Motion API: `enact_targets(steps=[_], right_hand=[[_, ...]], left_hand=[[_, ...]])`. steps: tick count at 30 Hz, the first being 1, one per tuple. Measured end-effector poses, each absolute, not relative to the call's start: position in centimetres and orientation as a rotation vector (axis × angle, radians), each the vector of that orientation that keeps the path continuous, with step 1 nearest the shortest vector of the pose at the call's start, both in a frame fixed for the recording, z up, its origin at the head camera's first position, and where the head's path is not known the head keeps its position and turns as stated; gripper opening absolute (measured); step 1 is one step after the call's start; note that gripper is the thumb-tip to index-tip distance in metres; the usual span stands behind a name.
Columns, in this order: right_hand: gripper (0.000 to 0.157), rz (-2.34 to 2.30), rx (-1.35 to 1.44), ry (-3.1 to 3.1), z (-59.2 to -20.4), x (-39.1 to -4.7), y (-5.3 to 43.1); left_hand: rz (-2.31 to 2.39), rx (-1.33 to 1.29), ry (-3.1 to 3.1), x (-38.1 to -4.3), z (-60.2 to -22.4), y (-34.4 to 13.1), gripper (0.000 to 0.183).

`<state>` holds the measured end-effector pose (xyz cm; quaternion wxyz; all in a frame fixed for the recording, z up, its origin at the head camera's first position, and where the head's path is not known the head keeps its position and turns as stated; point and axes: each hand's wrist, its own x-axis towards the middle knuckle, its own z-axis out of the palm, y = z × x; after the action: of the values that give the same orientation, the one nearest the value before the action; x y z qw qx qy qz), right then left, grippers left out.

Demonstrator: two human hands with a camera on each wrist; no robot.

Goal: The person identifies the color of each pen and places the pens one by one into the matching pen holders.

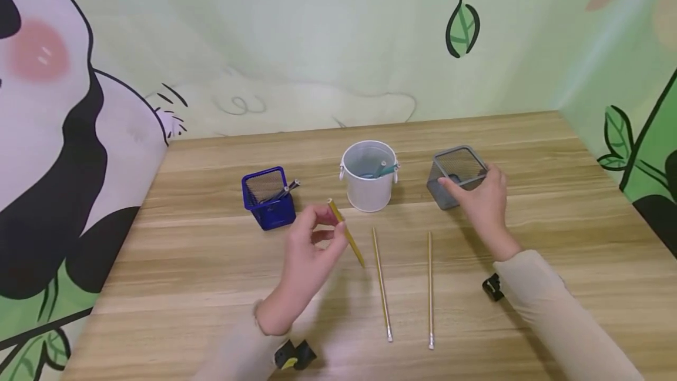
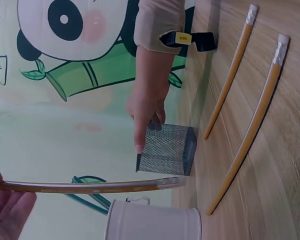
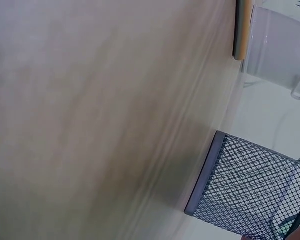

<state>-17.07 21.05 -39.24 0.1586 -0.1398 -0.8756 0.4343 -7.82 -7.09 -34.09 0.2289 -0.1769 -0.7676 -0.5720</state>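
Note:
My left hand [image 1: 304, 257] pinches a yellow pencil [image 1: 353, 244] between thumb and fingers. The pencil slants above the table, and in the left wrist view its silver-banded end points toward the tabletop. Over at the right, my right hand [image 1: 483, 201] grips the rim of a grey mesh pen holder [image 1: 440, 191], thumb on the near edge and fingers on the right side. No pencils show inside that holder. Two more yellow pencils, a left one [image 1: 381, 281] and a right one [image 1: 431, 287], lie on the table between my hands.
A white bucket [image 1: 369, 194] with small side handles stands at the middle back, holding teal pencils [image 1: 388, 170]. To its left is a blue mesh pen holder [image 1: 276, 216] with dark pencils [image 1: 288, 189] leaning in it. A painted wall [image 1: 296, 46] borders the wooden table [image 1: 185, 251].

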Motion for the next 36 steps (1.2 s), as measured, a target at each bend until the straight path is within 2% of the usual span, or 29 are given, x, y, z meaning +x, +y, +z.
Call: enact_targets(steps=[17,36], right_hand=[[0.091,1.217,-0.371,-2.502,-39.7,-17.3,21.1],[0.091,1.22,-0.396,-2.528,-39.5,-17.3,21.1]], left_hand=[[-1.511,-0.862,-1.732,-8.8,-33.0,-5.1,0.017],[-1.509,-0.98,-1.474,-11.1,-31.3,-1.1,0.018]])
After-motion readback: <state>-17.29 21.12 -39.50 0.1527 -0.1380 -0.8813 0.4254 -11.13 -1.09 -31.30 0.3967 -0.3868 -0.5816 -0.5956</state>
